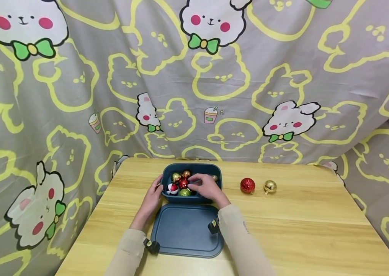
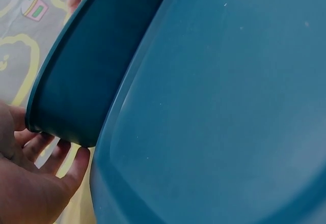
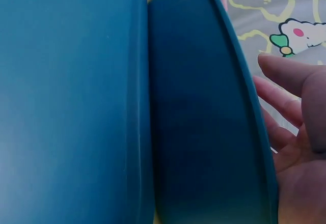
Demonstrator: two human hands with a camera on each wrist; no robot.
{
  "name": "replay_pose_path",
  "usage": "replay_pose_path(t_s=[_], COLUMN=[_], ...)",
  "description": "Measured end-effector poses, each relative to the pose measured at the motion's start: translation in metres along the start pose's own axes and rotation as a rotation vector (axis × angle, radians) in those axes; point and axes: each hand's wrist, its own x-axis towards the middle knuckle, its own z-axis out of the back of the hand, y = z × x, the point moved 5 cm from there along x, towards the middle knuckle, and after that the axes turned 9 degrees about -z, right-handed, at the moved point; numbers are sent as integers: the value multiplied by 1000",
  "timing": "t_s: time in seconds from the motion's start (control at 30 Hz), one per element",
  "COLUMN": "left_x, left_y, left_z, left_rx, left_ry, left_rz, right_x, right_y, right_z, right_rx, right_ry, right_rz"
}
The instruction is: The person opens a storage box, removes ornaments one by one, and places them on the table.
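Observation:
A dark blue box [image 1: 215, 168] stands at the back of the table, holding several shiny baubles. They include a red bauble [image 1: 183, 183], a green bauble [image 1: 185, 193], a gold bauble [image 1: 175, 177] and a red-and-white one [image 1: 172, 188]. My left hand [image 1: 153, 194] touches the box's left end from outside; its fingertips [image 2: 77, 165] rest against the wall. Over the box's middle, my right hand [image 1: 208, 186] reaches in beside the red bauble. Its thumb [image 3: 285, 71] is apart from the other fingers, and no held bauble shows. The front wall hides its fingertips in the right wrist view.
A flat blue lid [image 1: 187, 230] lies directly in front of the box, below both wrists. To the right on the wooden table [image 1: 301, 222] are a larger red bauble [image 1: 247, 185] and a gold bauble [image 1: 270, 186]. A patterned curtain [image 1: 180, 84] hangs behind.

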Motion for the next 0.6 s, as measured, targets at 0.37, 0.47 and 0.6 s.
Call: replay_pose_path(t_s=[0.37,0.47,0.6], left_x=[1,1,0], left_y=[0,-1,-1], left_z=[-1,-1,1], left_rx=[5,-3,-11], left_ry=[2,5,-9], left_rz=[-7,-8,4], right_x=[5,6,10], right_y=[5,6,8], right_z=[-13,-15,-21], right_rx=[-48,-67,-116], right_ry=[48,66,106], right_rz=[-2,7,46])
